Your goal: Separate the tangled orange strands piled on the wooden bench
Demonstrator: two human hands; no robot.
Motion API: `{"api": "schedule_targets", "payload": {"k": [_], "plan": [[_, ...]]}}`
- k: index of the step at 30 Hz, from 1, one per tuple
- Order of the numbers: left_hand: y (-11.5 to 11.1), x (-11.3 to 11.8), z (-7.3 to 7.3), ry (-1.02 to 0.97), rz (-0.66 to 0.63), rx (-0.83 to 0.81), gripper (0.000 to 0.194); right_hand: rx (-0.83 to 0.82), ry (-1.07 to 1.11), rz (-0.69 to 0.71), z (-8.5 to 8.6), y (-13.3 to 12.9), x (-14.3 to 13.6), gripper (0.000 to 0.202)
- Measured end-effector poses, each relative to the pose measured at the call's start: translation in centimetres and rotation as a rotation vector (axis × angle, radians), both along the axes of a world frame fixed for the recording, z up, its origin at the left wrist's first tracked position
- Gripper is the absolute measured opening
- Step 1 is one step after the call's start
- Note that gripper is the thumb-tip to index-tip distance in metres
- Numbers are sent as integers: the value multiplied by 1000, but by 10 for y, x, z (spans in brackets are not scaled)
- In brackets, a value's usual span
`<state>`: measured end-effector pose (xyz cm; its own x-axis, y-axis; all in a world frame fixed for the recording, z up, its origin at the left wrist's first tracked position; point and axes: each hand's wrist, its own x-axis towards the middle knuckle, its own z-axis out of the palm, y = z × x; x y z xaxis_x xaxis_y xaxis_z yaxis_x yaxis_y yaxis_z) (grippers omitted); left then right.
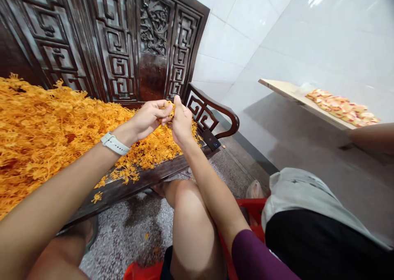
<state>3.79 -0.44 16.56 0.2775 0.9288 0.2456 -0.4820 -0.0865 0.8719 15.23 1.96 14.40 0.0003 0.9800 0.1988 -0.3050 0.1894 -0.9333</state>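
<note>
My left hand [147, 118], with a pale watch on its wrist, is closed in a pinch at a small orange-yellow stringy piece [171, 104]. Close beside it, my right hand [182, 122] is curled around the same piece with the thumb pointing up. Its other fingers are partly hidden. Below and to the left of both hands spreads a large pile of similar orange stringy pieces [61, 136], thin and branching like plastic flower parts. A few lie loose at the front edge, one single piece [97, 197] apart from the rest.
The pile covers a dark carved wooden bench [123, 193] with a curved armrest [229, 126]. A black phone-like object [211, 140] lies at its right end. To the right, a wooden board [286, 89] carries several pink-and-yellow pieces [341, 107]. White-and-black cloth [298, 193] is nearby.
</note>
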Motion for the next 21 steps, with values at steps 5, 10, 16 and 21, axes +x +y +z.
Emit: {"api": "schedule_targets", "payload": {"k": [5,10,16,21], "plan": [[2,-3,-1,-93,-23,-127,30,-23,3,33,4,-5,1,63],[1,-8,0,-212,-65,-253,38,-70,82,185,17,-13,8,69],[-1,-8,4,-302,-121,-209,38,-76,105,256,30,-12,20,73],[7,-3,2,-129,-78,-74,31,202,-138,143,20,-9,19,70]]}}
